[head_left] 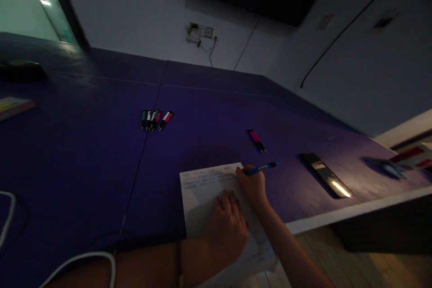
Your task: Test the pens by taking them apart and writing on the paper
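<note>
A white sheet of paper with several lines of handwriting near its top lies on the purple table. My right hand is closed around a blue pen at the paper's upper right edge; the pen's tip is hidden by the fingers. Across the lower middle of the sheet rests my left hand, palm down, holding nothing, its fingers lying on the paper. A pink-and-black pair of pens lies just beyond my right hand.
Several pens are grouped left of centre on the table. To the right lie a dark phone and a blurred grey object. A white cable curves at lower left. Past the table is a wall with sockets.
</note>
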`<control>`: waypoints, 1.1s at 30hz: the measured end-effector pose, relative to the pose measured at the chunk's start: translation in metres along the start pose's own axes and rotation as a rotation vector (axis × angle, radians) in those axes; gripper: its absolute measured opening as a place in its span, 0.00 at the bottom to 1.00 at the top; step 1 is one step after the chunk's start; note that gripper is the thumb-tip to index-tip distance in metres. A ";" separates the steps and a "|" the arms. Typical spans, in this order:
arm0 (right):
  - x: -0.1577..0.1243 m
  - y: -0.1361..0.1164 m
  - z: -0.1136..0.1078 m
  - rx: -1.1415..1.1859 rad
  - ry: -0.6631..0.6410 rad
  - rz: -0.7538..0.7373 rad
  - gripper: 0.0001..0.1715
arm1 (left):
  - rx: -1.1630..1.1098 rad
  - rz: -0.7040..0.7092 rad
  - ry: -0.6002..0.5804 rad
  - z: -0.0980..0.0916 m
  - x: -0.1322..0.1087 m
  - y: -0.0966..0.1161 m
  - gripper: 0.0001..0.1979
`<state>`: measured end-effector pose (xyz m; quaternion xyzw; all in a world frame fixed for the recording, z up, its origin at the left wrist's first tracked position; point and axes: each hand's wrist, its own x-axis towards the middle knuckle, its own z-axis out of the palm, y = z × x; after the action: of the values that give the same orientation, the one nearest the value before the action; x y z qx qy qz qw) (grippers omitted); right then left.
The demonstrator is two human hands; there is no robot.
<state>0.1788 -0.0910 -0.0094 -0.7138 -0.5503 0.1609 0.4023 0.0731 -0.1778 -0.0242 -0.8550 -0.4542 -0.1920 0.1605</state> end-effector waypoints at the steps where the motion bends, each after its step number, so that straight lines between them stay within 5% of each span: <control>1: 0.000 0.000 0.000 0.001 -0.002 0.005 0.13 | -0.001 -0.002 0.003 0.001 0.000 0.000 0.19; 33: 0.000 0.001 0.000 -0.036 0.012 -0.010 0.12 | -0.017 0.040 -0.016 -0.002 -0.001 -0.002 0.19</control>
<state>0.1796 -0.0908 -0.0098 -0.7192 -0.5540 0.1446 0.3935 0.0710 -0.1784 -0.0228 -0.8668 -0.4366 -0.1857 0.1536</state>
